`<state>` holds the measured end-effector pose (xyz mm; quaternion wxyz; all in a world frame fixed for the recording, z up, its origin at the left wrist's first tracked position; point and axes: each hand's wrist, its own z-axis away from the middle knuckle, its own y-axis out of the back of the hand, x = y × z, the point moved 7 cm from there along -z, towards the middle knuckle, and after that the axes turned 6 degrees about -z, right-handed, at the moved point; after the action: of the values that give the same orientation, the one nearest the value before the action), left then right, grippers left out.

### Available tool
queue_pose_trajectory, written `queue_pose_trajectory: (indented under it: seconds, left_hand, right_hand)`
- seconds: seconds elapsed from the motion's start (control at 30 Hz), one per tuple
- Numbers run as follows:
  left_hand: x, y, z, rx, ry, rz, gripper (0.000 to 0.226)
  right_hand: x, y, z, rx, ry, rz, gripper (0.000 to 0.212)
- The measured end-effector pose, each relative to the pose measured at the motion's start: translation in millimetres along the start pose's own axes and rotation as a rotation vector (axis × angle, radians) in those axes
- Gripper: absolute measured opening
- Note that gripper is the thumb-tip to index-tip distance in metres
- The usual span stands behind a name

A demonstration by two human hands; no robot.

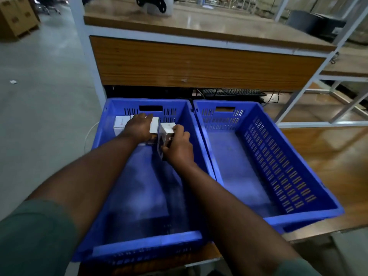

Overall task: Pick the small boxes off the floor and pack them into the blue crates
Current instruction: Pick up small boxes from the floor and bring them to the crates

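Two blue crates stand side by side on a low wooden platform. In the far left corner of the left crate sit small white boxes in a row. My left hand rests over those boxes, fingers laid on top of a white box. My right hand grips another small white box, upright, right beside the row. The right crate holds nothing that I can see.
A workbench with a wood panel rises just behind the crates. A black keyboard lies under it. White metal frame legs stand to the right. Grey floor stretches left, with cardboard boxes far off.
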<state>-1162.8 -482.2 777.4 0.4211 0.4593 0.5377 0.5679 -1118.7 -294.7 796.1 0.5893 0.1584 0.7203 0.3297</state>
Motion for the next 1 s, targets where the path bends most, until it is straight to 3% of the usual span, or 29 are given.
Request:
queue_pose_trajectory:
  seconds: [0.33, 0.47, 0.63, 0.73, 0.83, 0.93, 1.0]
  left_hand:
    - [6, -13, -20, 0.050, -0.001, -0.240, 0.093]
    - [3, -14, -16, 0.108, -0.015, -0.326, 0.086]
    - [-2, -21, -18, 0.039, 0.016, -0.220, 0.088]
    - [-2, -24, -18, 0.079, 0.040, -0.204, 0.090]
    - [0, -29, -19, 0.113, 0.044, -0.259, 0.090]
    - [-7, -37, -24, 0.167, 0.026, -0.335, 0.079]
    - [-10, -40, -27, 0.224, 0.006, -0.386, 0.074]
  right_hand:
    - [20, -30, -46, 0.088, -0.019, 0.020, 0.035]
    - [28, -42, -64, 0.101, -0.024, 0.009, 0.036]
    - [36, -62, -88, 0.067, -0.048, -0.070, 0.030]
    - [47, -69, -97, 0.069, -0.100, -0.156, 0.020]
    - [51, -71, -97, 0.081, -0.154, -0.192, 0.033]
    - [52, -76, -95, 0.036, -0.208, -0.295, 0.061]
    - [53, -79, -97, 0.029, -0.203, -0.300, 0.063]
